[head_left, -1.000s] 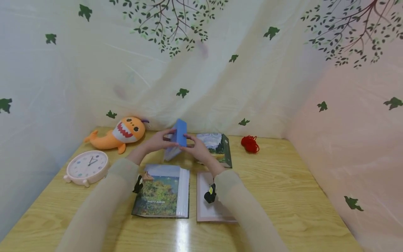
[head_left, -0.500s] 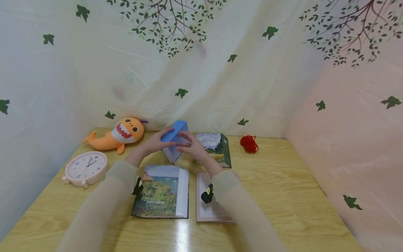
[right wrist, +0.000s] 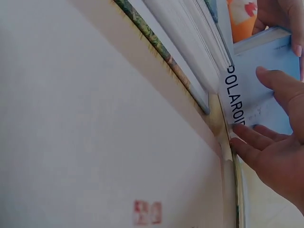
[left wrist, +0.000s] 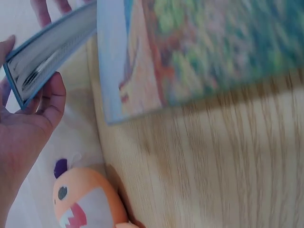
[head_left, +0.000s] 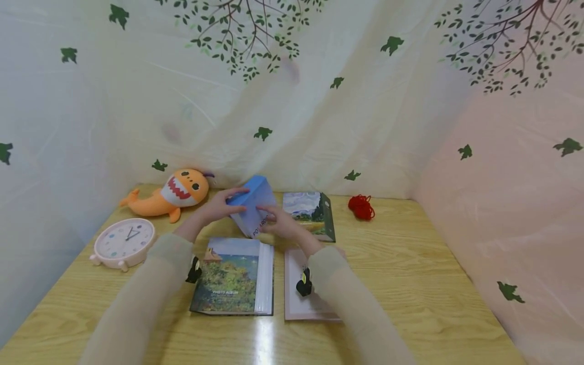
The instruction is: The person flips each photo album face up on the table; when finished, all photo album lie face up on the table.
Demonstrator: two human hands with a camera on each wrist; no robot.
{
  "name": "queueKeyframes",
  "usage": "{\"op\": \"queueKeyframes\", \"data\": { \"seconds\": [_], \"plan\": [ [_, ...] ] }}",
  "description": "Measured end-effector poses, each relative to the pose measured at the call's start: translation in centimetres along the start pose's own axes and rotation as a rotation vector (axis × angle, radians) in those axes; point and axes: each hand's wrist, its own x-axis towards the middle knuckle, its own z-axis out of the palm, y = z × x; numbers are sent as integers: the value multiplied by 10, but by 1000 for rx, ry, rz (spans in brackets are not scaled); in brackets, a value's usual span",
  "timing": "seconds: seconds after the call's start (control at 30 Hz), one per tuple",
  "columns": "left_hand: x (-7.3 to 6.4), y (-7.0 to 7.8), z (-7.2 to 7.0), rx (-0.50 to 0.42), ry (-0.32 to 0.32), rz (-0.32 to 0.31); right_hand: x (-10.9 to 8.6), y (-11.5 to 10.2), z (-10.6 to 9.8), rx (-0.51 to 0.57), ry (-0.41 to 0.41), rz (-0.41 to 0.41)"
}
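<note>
A blue photo album (head_left: 262,195) marked with letters that read like POLAROID is held tilted above the back of the table. My left hand (head_left: 223,204) grips it across its thickness, thumb and fingers on opposite covers, as the left wrist view shows with the page edges (left wrist: 52,45) between them. My right hand (head_left: 284,224) lies at its lettered cover; in the right wrist view the thumb and fingers are spread, fingertips at the lower edge by the letters. Nearer me, a photo album (head_left: 228,279) with a painted garden cover lies beside a pale pink book (head_left: 303,304), partly under the right arm.
An album with a painted landscape cover (head_left: 303,210) lies behind the right hand. Red yarn (head_left: 362,208) sits further right. An orange shark plush (head_left: 169,197) and a pink clock (head_left: 125,243) are on the left. A printed curtain (head_left: 292,116) hangs behind the table (head_left: 401,284).
The blue album has turned from spine towards me to show its lettered cover. My right hand let go of its edge and shifted down along the cover. The left hand keeps its grip.
</note>
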Motion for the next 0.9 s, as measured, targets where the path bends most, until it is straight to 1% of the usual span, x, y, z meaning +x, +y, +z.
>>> {"op": "queueKeyframes", "data": {
  "seconds": [0.07, 0.17, 0.27, 0.33, 0.4, 0.57, 0.73, 0.9],
  "plan": [
    [-1, -3, -3, 3, -4, -1, -1, -1, 1, -50, -12, -11],
    [-3, -6, -7, 3, -7, -2, 1, 0, 2, -155, -13, -24],
    [-6, -9, -9, -2, -22, 10, 2, 1, 4, -237, -12, -8],
    [-7, -11, -11, -2, -33, 14, 2, 1, 5, -262, -16, 11],
    [-9, -14, -12, 13, -35, 8, 3, 2, 7, -307, -19, 24],
    [-12, -21, -13, 93, -28, 1, 8, 5, 10, -418, -30, 16],
    [-18, -23, -12, 153, -25, -4, 12, 9, 10, -430, -32, 43],
    [-22, -32, -14, 165, -42, -21, 13, 10, 10, -426, -40, 44]
  ]
}}
